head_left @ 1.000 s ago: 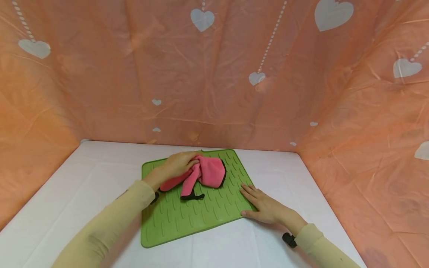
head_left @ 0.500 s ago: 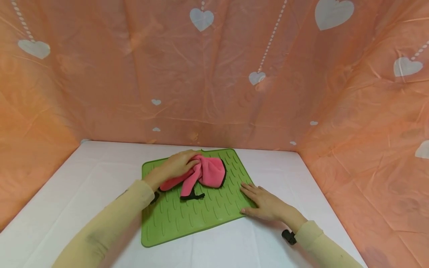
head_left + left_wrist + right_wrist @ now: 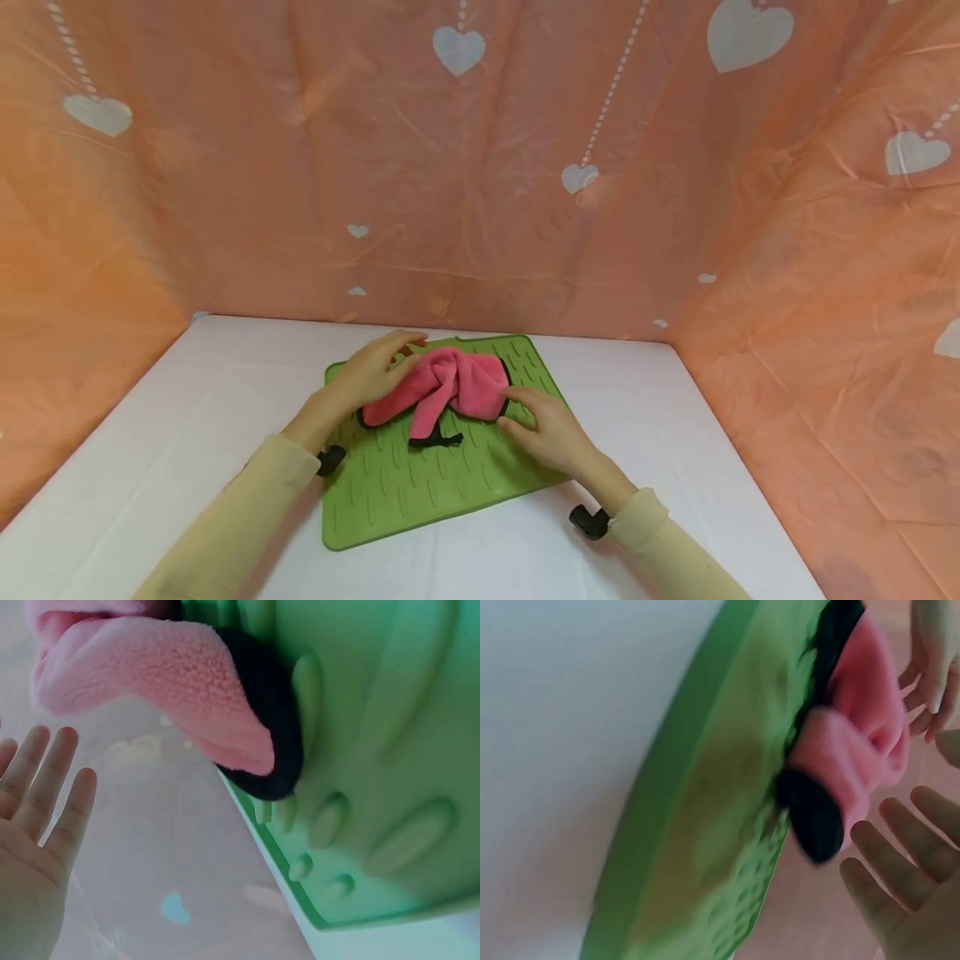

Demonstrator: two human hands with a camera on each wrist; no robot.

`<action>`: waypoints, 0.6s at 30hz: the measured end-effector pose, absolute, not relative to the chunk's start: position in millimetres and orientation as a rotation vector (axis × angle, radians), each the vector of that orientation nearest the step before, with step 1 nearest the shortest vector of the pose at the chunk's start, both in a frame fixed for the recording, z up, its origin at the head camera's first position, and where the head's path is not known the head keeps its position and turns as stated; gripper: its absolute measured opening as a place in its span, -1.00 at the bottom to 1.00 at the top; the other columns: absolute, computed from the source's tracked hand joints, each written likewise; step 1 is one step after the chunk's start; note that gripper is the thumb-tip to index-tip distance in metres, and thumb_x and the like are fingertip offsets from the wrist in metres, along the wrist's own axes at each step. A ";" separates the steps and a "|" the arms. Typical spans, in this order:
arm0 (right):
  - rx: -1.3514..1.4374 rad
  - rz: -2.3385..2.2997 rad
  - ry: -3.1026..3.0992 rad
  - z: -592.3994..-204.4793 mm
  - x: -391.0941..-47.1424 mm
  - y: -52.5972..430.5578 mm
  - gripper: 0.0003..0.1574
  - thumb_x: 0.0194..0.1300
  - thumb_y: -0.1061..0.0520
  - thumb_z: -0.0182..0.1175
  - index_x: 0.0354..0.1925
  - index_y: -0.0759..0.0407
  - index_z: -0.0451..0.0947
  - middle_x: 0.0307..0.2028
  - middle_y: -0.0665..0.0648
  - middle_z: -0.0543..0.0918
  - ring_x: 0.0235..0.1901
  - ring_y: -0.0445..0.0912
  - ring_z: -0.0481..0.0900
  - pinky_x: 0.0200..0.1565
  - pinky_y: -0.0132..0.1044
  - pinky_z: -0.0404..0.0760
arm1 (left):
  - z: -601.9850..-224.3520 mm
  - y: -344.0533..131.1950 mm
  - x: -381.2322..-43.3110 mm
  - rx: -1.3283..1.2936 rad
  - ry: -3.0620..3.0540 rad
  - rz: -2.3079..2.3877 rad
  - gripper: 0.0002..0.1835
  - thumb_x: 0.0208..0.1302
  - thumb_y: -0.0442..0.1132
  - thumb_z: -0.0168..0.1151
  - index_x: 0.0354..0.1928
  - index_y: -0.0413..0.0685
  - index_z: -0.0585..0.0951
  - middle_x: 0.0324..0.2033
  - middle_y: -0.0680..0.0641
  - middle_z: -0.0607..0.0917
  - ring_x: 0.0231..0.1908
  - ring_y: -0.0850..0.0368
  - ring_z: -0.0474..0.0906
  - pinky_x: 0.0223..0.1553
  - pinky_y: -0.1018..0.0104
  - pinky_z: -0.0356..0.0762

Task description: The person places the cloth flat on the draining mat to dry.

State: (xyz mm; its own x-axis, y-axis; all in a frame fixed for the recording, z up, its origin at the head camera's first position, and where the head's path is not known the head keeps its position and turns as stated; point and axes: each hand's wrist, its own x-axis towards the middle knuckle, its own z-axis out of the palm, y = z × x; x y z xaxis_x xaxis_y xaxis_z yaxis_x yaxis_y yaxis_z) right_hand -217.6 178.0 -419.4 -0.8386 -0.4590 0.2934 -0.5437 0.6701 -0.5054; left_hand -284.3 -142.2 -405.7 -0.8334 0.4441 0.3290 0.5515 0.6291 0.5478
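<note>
A pink plush cloth with black edging (image 3: 476,385) lies gathered and twisted on a green rubber mat with raised ridges (image 3: 408,492). At the cloth's left side is my left hand (image 3: 363,379), fingers spread and relaxed, holding nothing. My right hand (image 3: 553,432) reaches over the mat, its fingertips right at the cloth's black right edge. In the left wrist view the left hand (image 3: 37,840) shows straight fingers beside the pink cloth (image 3: 165,675). The right wrist view has the right hand (image 3: 915,877) with extended fingers near the cloth's dark end (image 3: 810,817).
The mat sits at an angle on a white-covered table (image 3: 247,375). An orange curtain with pale hearts (image 3: 495,233) encloses the back and sides. Black wrist devices (image 3: 588,522) sit below the sleeves.
My left hand has let go of the cloth and drawn back left. The right hand has left the mat's right edge and moved left to the cloth. The cloth keeps its twisted shape.
</note>
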 end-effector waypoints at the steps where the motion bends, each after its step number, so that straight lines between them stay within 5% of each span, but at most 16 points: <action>1: 0.822 0.919 -2.735 -419.0 -217.4 171.3 -0.48 0.45 0.05 0.32 0.29 0.19 0.59 0.26 0.16 0.63 0.28 0.12 0.56 0.30 0.11 0.51 | -405.9 -145.1 -282.0 -0.831 -2.673 -1.011 -0.56 0.59 -0.20 0.14 0.41 -0.10 0.50 0.24 -0.14 0.64 0.10 -0.10 0.63 0.04 -0.11 0.62; 8: 0.844 1.141 -2.684 -422.1 -217.8 129.4 -0.61 0.45 0.12 0.33 0.17 0.24 0.64 0.07 0.19 0.68 -0.02 0.04 0.71 0.03 0.02 0.69 | -416.1 -163.5 -269.3 -0.747 -2.679 -1.128 -0.56 0.52 -0.24 0.25 0.36 -0.17 0.54 0.20 -0.18 0.66 0.05 -0.11 0.66 0.06 -0.14 0.61; 18: 0.806 1.116 -2.722 -430.7 -224.2 94.8 -0.64 0.44 0.11 0.31 0.17 0.10 0.66 -0.13 0.03 0.72 -0.17 -0.13 0.67 -0.09 -0.22 0.67 | -427.8 -175.6 -260.1 -0.689 -2.726 -1.189 -0.61 0.42 -0.22 0.38 0.22 -0.17 0.64 0.05 -0.11 0.74 -0.04 -0.02 0.68 -0.06 0.02 0.64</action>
